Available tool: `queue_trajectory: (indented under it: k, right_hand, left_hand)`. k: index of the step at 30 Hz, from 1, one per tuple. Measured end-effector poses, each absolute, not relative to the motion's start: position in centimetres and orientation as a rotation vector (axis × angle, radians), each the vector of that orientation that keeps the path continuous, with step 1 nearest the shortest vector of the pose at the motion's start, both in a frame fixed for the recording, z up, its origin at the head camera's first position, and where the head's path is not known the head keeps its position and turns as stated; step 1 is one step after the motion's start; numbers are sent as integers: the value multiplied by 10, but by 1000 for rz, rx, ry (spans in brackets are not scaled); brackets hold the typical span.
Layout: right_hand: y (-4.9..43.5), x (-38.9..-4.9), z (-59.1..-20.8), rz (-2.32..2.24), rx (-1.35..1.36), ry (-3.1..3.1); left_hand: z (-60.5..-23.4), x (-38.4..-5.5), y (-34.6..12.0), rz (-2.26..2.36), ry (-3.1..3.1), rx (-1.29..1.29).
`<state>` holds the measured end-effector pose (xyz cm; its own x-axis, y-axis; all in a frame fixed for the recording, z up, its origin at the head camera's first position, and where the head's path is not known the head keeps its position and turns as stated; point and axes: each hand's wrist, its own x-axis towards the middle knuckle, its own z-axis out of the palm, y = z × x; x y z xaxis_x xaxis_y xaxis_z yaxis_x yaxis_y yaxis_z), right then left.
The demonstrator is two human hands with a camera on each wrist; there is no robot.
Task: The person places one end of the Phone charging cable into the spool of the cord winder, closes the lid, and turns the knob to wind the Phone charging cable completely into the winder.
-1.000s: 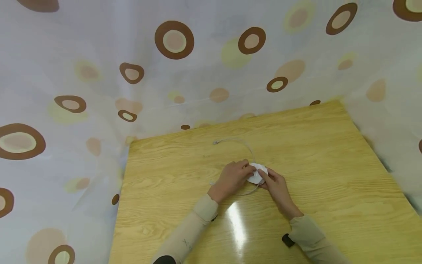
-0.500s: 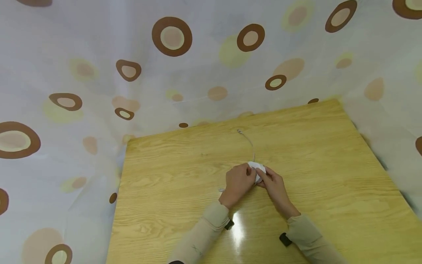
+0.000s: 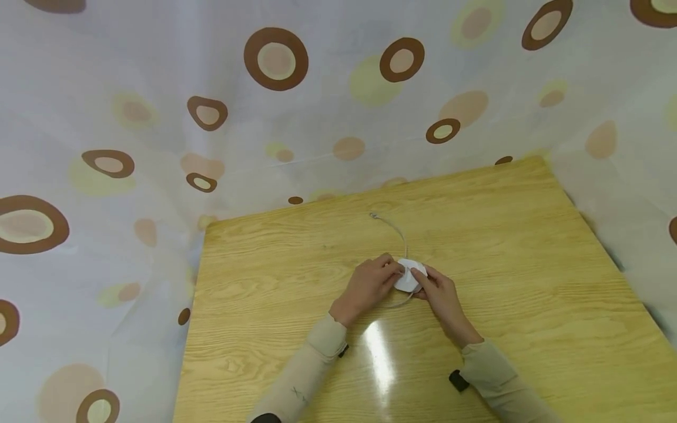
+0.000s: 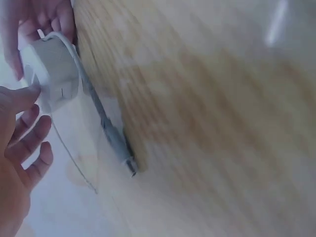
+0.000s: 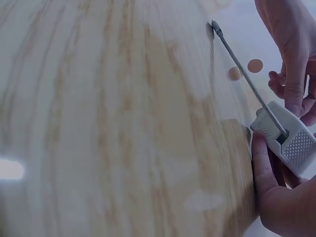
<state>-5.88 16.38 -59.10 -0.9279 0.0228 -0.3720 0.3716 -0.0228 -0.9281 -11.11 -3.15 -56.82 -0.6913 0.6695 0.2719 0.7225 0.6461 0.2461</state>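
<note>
A white cable winder point(image 3: 406, 284), a faceted case with textured sides point(image 5: 300, 149), is held over the table between both hands. My right hand point(image 3: 443, 299) grips its edge, thumb on the upper face and fingers beneath. From the left, my left hand point(image 3: 369, 286) pinches at the middle of that face; in the left wrist view its thumb point(image 4: 22, 98) touches the face and the other fingers curl loosely. A grey cable point(image 3: 400, 234) leaves the far side, ending in a small plug point(image 3: 373, 215). Another cable end with a grey metal-tipped plug point(image 4: 117, 143) hangs from the near side.
The wood-grain table point(image 3: 275, 282) reaches back to a pale curtain point(image 3: 328, 106) printed with brown rings. A bright light reflection point(image 3: 379, 358) lies on the near tabletop. Dark wrist devices point(image 3: 458, 380) sit at the cuffs.
My left hand swung right over the winder's face and then back left. The far cable end moved right, then slightly left, with less cable showing than a second ago. My right hand stayed nearly still.
</note>
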Motion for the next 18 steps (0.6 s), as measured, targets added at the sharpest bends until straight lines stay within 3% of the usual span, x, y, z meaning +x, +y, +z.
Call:
queue_trajectory:
  k: [7,18]
  right_hand:
    - [163,-57,-591,-2045,388,1986]
    - [164,-57,-591,-2047,382,1993]
  left_hand:
    - [-565,-120,-32,-272,-2581,-1327]
    - [-569,-122,-31,-203,-2518,-1254]
